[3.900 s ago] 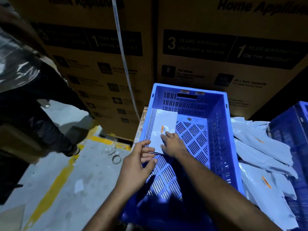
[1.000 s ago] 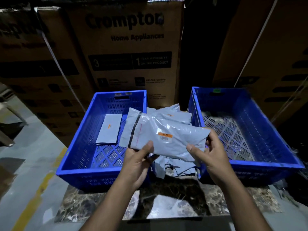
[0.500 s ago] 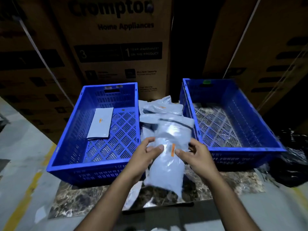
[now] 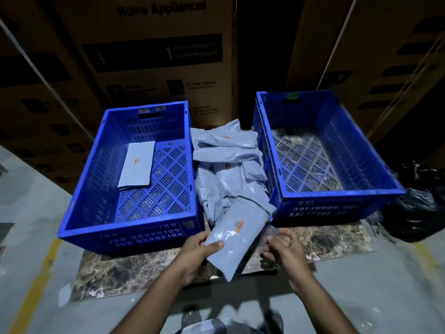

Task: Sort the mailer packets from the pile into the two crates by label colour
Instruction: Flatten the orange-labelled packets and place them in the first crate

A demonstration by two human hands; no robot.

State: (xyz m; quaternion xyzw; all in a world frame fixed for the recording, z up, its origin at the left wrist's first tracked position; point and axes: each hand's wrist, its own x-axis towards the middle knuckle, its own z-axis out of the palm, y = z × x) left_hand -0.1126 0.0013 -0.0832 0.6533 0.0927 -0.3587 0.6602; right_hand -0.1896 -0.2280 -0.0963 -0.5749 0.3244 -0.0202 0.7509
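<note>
While the left hand (image 4: 201, 247) pinched the orange-labelled packet (image 4: 234, 242) low between both crates, thumb on top, the right hand (image 4: 284, 247) hung loosely curled, holding nothing. The move called for swinging it over the left crate (image 4: 101, 189), beside the orange-labelled mailer (image 4: 137, 165), and laying it flat.

Two bare forearms come up from the bottom edge, no sleeves, no watch or bands at the wrists. The left hand (image 4: 201, 247) and right hand (image 4: 285, 249) wear no gloves or rings. Grey cloth shows low between the arms, blurred.
</note>
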